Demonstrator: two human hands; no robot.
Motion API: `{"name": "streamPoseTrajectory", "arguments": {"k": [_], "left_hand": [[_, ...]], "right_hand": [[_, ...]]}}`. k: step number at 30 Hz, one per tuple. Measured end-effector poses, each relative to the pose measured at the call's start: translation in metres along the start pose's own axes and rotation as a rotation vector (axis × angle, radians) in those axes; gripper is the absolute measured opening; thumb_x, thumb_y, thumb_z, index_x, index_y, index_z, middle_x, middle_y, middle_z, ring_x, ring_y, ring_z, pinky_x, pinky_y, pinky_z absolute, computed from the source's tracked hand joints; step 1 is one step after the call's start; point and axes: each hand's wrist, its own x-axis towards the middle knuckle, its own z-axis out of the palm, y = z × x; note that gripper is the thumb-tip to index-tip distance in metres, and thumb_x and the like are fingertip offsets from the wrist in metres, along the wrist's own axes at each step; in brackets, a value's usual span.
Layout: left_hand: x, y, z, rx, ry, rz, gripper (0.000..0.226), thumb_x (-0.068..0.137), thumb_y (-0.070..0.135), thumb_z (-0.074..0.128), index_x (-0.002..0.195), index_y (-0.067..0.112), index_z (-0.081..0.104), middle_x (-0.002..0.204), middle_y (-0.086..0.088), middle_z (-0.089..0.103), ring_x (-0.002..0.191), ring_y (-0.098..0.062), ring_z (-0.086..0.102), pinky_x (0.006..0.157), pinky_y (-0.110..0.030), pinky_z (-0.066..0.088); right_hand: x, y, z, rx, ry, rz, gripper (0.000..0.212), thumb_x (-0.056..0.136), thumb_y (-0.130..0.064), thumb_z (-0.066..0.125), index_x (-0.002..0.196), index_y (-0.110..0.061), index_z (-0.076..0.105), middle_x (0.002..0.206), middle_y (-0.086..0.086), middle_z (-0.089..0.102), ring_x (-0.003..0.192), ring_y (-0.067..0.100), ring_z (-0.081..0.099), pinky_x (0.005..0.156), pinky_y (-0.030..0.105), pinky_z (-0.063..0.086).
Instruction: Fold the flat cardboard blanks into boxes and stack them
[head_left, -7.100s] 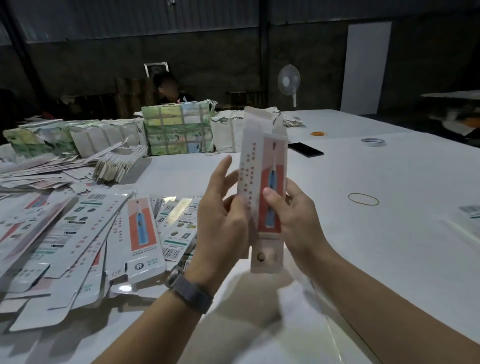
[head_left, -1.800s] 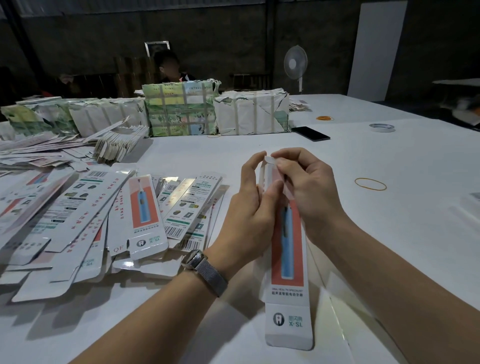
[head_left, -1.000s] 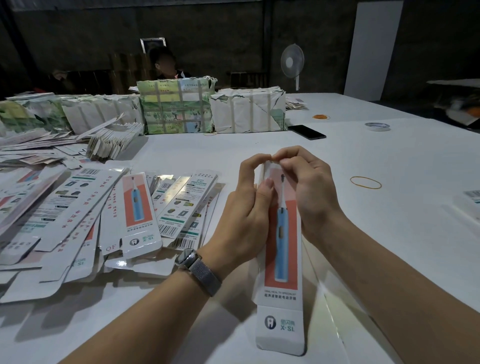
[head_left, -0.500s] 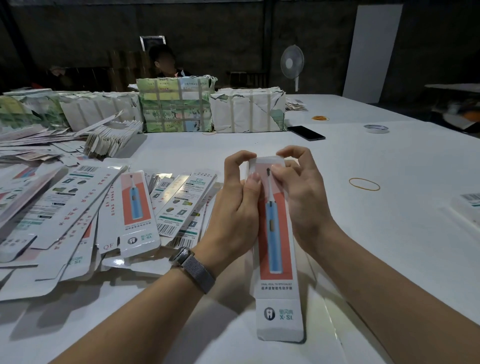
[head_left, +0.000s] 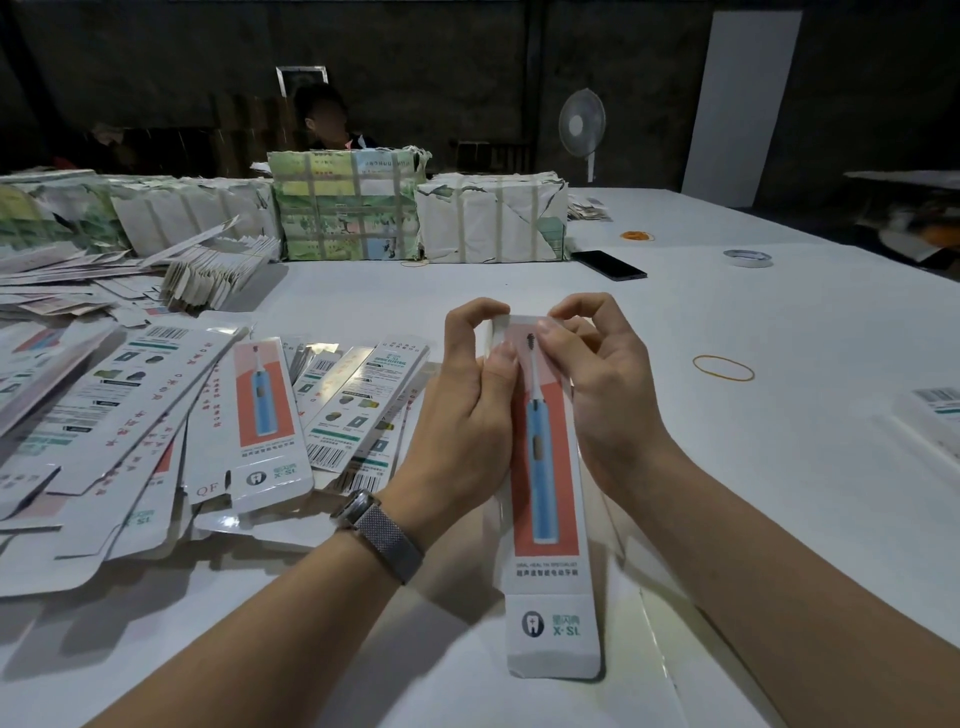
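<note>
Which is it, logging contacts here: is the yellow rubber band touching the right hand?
Apart. The head view shows bare white table between the rubber band and the right hand.

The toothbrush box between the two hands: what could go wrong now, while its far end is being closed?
1. Both hands, left hand and right hand, pinch the far end of the toothbrush box; hard pressure may crease the thin cardboard or bend the flap.
2. The near end hangs unsupported toward the person, so the long box may twist.
3. The pile of flat blanks lies close beside the left forearm; a sweep could scatter it.
</note>
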Motion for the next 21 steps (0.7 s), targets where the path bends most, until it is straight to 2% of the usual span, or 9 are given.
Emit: {"name": "streamPoseTrajectory", "arguments": {"k": [3, 6, 9, 10, 12, 14, 15, 18, 21], "left_hand": [[0.0, -0.001, 0.0, 0.014, 0.014, -0.008, 0.017, 0.108, 0.032, 0.034, 0.124, 0.031, 0.035, 0.082, -0.022, 0.067, 0.07, -0.036, 0.07, 0.065, -0.058, 0.057], [0.003, -0.004, -0.002, -0.003, 0.039, -0.034, 0.015, 0.109, 0.028, 0.035, 0.122, 0.036, 0.035, 0.082, -0.023, 0.068, 0.069, -0.036, 0.071, 0.064, -0.059, 0.057], [0.008, -0.008, -0.005, -0.058, 0.099, -0.083, 0.016, 0.105, 0.037, 0.039, 0.12, 0.041, 0.036, 0.084, -0.023, 0.069, 0.072, -0.039, 0.071, 0.067, -0.062, 0.058], [0.009, -0.01, -0.006, -0.084, 0.119, -0.097, 0.015, 0.104, 0.038, 0.041, 0.118, 0.043, 0.037, 0.083, -0.019, 0.071, 0.072, -0.035, 0.072, 0.066, -0.06, 0.059], [0.012, -0.014, -0.007, -0.19, 0.15, -0.13, 0.016, 0.107, 0.032, 0.045, 0.113, 0.045, 0.038, 0.074, -0.006, 0.071, 0.062, -0.02, 0.069, 0.051, -0.041, 0.057], [0.013, -0.016, -0.009, -0.281, 0.149, -0.155, 0.018, 0.107, 0.029, 0.046, 0.111, 0.044, 0.038, 0.063, 0.002, 0.065, 0.051, -0.013, 0.06, 0.04, -0.025, 0.045], [0.012, -0.016, -0.009, -0.278, 0.13, -0.159, 0.017, 0.106, 0.031, 0.046, 0.112, 0.046, 0.038, 0.061, 0.004, 0.064, 0.05, -0.013, 0.058, 0.038, -0.023, 0.043], [0.009, -0.016, -0.008, -0.183, 0.019, -0.136, 0.016, 0.101, 0.048, 0.041, 0.114, 0.055, 0.035, 0.077, 0.005, 0.071, 0.06, -0.011, 0.065, 0.044, -0.027, 0.048], [0.005, -0.018, -0.006, 0.072, -0.079, -0.039, 0.036, 0.088, 0.061, 0.037, 0.123, 0.059, 0.028, 0.091, 0.005, 0.066, 0.073, -0.007, 0.068, 0.054, -0.03, 0.048]], "right_hand": [[0.0, 0.002, 0.002, -0.005, 0.01, -0.01, 0.01, 0.1, -0.022, 0.058, 0.092, -0.027, 0.055, 0.083, 0.003, 0.064, 0.073, 0.021, 0.065, 0.065, 0.029, 0.056], [-0.001, 0.004, 0.003, -0.162, 0.02, -0.039, 0.006, 0.1, -0.029, 0.058, 0.102, -0.034, 0.055, 0.096, -0.004, 0.066, 0.076, 0.016, 0.068, 0.068, 0.028, 0.058], [-0.001, 0.004, 0.001, -0.398, -0.026, -0.109, 0.032, 0.093, -0.039, 0.065, 0.122, -0.036, 0.053, 0.113, -0.011, 0.058, 0.087, 0.005, 0.062, 0.073, 0.019, 0.054], [-0.002, 0.002, 0.001, -0.47, -0.07, -0.137, 0.043, 0.087, -0.041, 0.065, 0.128, -0.036, 0.053, 0.116, -0.011, 0.055, 0.092, 0.002, 0.059, 0.076, 0.015, 0.052], [-0.003, -0.003, 0.001, -0.616, -0.198, -0.184, 0.064, 0.076, -0.042, 0.063, 0.138, -0.031, 0.051, 0.12, -0.011, 0.05, 0.101, -0.002, 0.055, 0.086, 0.011, 0.047], [-0.003, -0.008, -0.001, -0.762, -0.285, -0.193, 0.076, 0.073, -0.045, 0.063, 0.146, -0.028, 0.047, 0.122, -0.011, 0.045, 0.107, 0.0, 0.053, 0.093, 0.016, 0.046], [-0.002, -0.01, -0.003, -0.823, -0.293, -0.192, 0.079, 0.072, -0.046, 0.063, 0.147, -0.029, 0.045, 0.122, -0.011, 0.046, 0.108, 0.003, 0.054, 0.095, 0.023, 0.048], [0.003, -0.016, -0.014, -0.962, -0.25, -0.166, 0.075, 0.079, -0.042, 0.069, 0.149, -0.029, 0.043, 0.119, -0.008, 0.05, 0.105, 0.012, 0.056, 0.092, 0.033, 0.051], [0.008, -0.025, -0.036, -1.075, -0.165, -0.12, 0.064, 0.084, -0.038, 0.068, 0.145, -0.03, 0.048, 0.119, -0.004, 0.059, 0.102, 0.017, 0.057, 0.087, 0.035, 0.05]]}}
